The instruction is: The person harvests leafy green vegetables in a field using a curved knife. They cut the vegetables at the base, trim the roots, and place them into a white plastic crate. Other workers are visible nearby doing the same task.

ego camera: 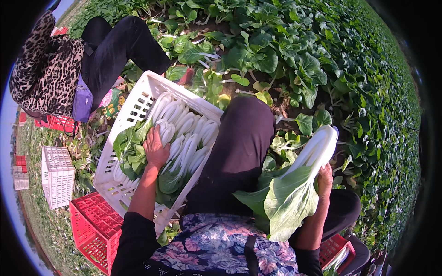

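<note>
My right hand (324, 179) grips a large bok choy (312, 151) with a thick white stalk base pointing up and broad green leaves hanging down over my lap. On the left, my left hand (157, 148) lies on top of a bok choy head (165, 130) in a white plastic crate (114, 138). Its fingertips press near the white stalk, and whether they close around it is unclear. Rows of white-stalked bok choy (186, 124) fill this crate, most with their bases up. Green leaves (129, 148) bunch along its left side. The crate leans beside my bent knee (248, 131).
A person in a leopard-print top (51, 76) sits at the upper left. Red crates (96, 224) and another white crate (57, 176) stand at left. A red crate holding vegetables (335, 252) sits at lower right. Growing greens (310, 51) and cut leaves (193, 55) cover the ground ahead.
</note>
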Action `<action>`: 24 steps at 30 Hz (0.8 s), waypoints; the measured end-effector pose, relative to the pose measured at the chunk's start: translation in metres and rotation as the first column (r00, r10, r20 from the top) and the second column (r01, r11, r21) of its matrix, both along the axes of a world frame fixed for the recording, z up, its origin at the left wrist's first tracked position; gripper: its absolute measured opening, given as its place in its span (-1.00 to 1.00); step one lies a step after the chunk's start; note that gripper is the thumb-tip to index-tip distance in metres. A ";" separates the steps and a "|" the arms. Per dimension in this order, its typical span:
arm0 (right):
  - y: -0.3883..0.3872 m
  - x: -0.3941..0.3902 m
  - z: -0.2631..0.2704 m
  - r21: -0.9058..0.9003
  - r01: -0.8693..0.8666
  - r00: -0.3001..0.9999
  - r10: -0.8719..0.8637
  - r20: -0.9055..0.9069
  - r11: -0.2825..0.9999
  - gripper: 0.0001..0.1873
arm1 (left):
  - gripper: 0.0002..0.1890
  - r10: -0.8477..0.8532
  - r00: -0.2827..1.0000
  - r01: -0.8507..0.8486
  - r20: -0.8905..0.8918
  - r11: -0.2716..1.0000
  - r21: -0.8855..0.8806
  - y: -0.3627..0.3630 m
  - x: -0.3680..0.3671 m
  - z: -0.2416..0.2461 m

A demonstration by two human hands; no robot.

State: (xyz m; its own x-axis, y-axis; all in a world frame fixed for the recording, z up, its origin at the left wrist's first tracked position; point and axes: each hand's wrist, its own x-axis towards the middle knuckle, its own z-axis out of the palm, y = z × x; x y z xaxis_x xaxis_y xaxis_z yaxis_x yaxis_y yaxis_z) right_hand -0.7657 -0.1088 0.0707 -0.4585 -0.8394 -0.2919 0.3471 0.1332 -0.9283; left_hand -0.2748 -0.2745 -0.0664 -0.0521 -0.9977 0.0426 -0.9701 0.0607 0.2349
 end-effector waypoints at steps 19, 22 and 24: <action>0.000 0.018 0.054 -0.146 0.075 0.993 -0.060 0.102 0.986 -0.53 | -0.29 -0.271 0.101 0.611 -0.957 0.776 -0.155 -0.004 -0.217 0.249; 0.006 0.021 0.049 -0.191 0.115 0.992 -0.104 0.068 0.975 -0.52 | 0.26 -0.294 0.222 0.862 -0.930 0.504 0.047 0.038 -0.309 0.240; 0.013 0.020 0.048 -0.144 0.108 0.993 -0.100 0.062 0.984 -0.50 | 0.21 -0.452 0.209 0.895 -0.867 0.445 -0.016 0.061 -0.355 0.216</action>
State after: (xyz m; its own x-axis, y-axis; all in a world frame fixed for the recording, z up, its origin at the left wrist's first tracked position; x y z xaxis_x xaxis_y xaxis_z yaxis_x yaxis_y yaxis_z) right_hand -0.7459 -0.0954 0.1182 -0.5328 -0.8233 -0.1955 0.4023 -0.0431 -0.9145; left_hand -0.6303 -0.2138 0.1499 -0.8876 -0.4532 0.0821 -0.0562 0.2834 0.9574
